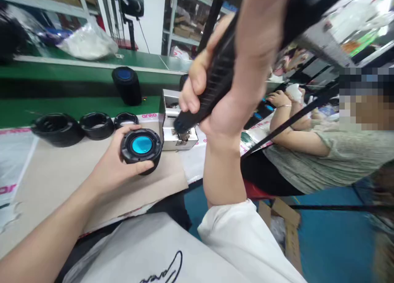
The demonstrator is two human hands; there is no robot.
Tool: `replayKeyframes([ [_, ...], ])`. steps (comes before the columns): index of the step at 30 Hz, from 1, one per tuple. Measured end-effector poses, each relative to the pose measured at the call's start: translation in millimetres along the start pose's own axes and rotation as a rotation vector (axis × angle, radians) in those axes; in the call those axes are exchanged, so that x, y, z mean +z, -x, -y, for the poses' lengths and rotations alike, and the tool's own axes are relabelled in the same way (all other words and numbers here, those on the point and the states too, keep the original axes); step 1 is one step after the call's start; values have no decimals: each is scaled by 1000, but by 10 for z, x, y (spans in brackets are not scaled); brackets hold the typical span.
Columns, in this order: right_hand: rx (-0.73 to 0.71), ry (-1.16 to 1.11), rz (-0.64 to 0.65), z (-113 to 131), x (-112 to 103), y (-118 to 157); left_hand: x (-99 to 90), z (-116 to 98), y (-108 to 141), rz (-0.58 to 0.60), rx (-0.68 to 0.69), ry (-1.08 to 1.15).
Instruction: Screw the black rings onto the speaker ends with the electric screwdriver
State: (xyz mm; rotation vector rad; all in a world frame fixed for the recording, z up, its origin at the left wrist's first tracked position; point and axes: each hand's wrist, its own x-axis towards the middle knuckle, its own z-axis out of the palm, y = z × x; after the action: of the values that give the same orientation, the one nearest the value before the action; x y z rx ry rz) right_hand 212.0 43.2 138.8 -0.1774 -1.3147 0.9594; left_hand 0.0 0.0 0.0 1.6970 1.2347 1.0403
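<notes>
My left hand (113, 162) is wrapped round a black cylindrical speaker (142, 145), whose upturned end has a bright blue disc inside a notched black rim. My right hand (229, 104) grips a black electric screwdriver (218, 74) that slants down to the left. Its tip is right at a small silver metal box (181, 142), which looks like a screw feeder; whether the tip touches a screw I cannot tell. Behind my left hand stand several open black cylinders, among them a large one (57, 129) and a smaller one (97, 126).
Brown cardboard (70, 164) covers the bench in front of me. An upright black speaker (127, 86) stands on the green surface behind. On the ledge lies a plastic bag (89, 41). To the right, a co-worker (320, 151) sits by more blue-ended speakers; a cardboard box (286, 229) is on the floor.
</notes>
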Motion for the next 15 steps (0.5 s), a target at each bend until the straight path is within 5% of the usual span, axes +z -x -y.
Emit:
replayKeyframes([
  [3, 64, 242, -282, -263, -317, 87, 37, -50, 5, -21, 0, -30],
  [6, 115, 330, -404, -451, -504, 188, 53, -59, 8, -52, 27, -48],
  [15, 230, 287, -310, -574, -627, 353, 51, 6, -12, -107, 95, -72],
])
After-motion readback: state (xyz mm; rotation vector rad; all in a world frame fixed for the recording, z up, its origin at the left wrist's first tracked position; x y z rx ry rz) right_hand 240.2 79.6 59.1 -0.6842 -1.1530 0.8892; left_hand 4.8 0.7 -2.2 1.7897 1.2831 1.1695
